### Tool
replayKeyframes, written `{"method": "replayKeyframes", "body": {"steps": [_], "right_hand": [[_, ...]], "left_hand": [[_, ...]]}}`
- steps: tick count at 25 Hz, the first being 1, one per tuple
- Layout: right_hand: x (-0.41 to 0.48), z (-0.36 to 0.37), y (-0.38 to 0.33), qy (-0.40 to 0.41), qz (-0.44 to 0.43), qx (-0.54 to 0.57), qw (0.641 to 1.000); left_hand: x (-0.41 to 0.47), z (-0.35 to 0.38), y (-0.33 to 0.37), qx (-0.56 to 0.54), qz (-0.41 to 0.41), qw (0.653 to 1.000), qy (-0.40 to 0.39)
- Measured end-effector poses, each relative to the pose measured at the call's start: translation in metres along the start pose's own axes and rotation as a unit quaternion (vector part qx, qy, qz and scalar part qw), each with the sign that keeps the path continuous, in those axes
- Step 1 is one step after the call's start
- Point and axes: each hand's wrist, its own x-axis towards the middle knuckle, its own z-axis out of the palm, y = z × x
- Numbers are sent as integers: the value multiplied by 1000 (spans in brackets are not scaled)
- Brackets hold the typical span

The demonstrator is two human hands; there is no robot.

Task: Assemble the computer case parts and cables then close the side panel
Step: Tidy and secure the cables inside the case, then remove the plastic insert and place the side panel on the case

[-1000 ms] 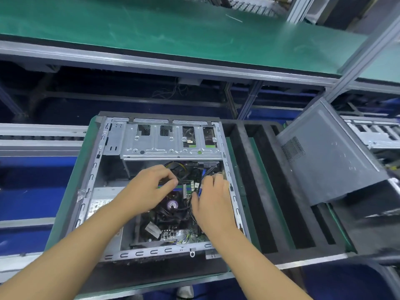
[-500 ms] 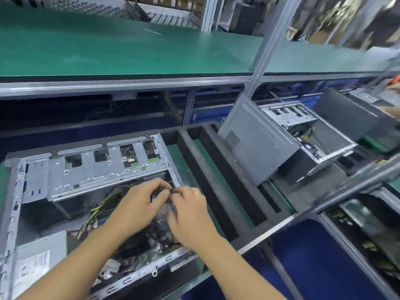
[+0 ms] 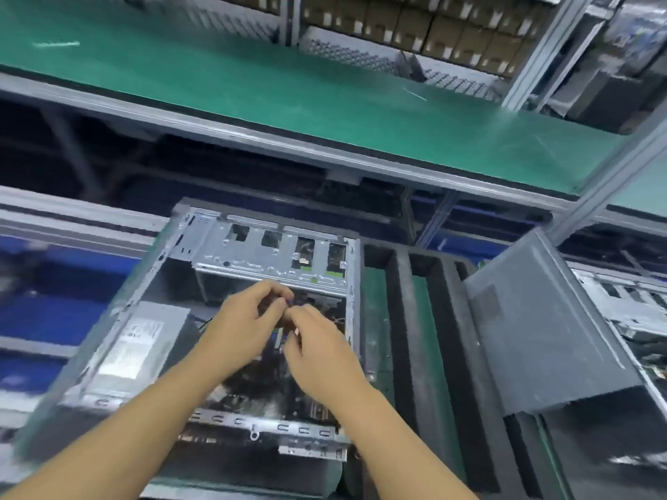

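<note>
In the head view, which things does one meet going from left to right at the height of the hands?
Grey power supply box with white label, left hand, right hand, black foam dividers, leaning grey metal side panel.

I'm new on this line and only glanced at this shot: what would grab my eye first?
At centre, the left hand and right hand meet fingertip to fingertip over the inside of the open computer case; what they work on is too blurred to tell. To the right, a grey side panel stands tilted, apart from the case. A long green shelf spans the top.
</note>
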Motion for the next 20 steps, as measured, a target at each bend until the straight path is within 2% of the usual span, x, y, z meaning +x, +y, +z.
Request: {"method": "replayKeyframes", "body": {"steps": [5, 10, 15, 18, 20], "right_hand": [[43, 43, -92, -96, -97, 80, 987], [56, 115, -210, -201, -168, 160, 952], [54, 179, -337, -251, -223, 203, 920], [40, 223, -417, -298, -234, 228, 897], [25, 254, -464, -336, -230, 249, 879]], "left_hand": [[-56, -100, -29, 30, -68, 981, 178], [-157, -208, -78, 16, -165, 935, 313], [-259, -319, -109, -33, -204, 865, 458], [-328, -383, -125, 22, -242, 811, 533], [-370, -420, -132, 89, -267, 760, 586]]}}
